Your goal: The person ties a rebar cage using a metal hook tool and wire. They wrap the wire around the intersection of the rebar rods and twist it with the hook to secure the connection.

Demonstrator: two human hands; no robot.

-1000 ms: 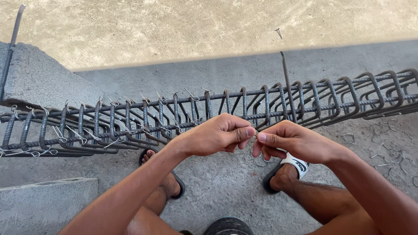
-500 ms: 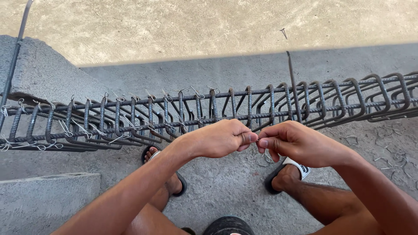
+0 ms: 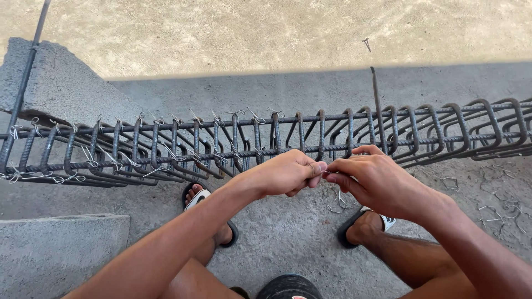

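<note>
Both hands have stayed fingertip to fingertip, left hand (image 3: 285,173) and right hand (image 3: 377,180) pinching closed on something too small to tell, just before the rebar cage (image 3: 166,147).

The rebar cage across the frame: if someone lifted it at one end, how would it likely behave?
The rebar cage would probably feel heavy: many steel stirrups on long bars. It likely stays fairly stiff where wire ties bind it, looser beyond the hands, where none show. Its boxy section makes rolling unlikely.
</note>
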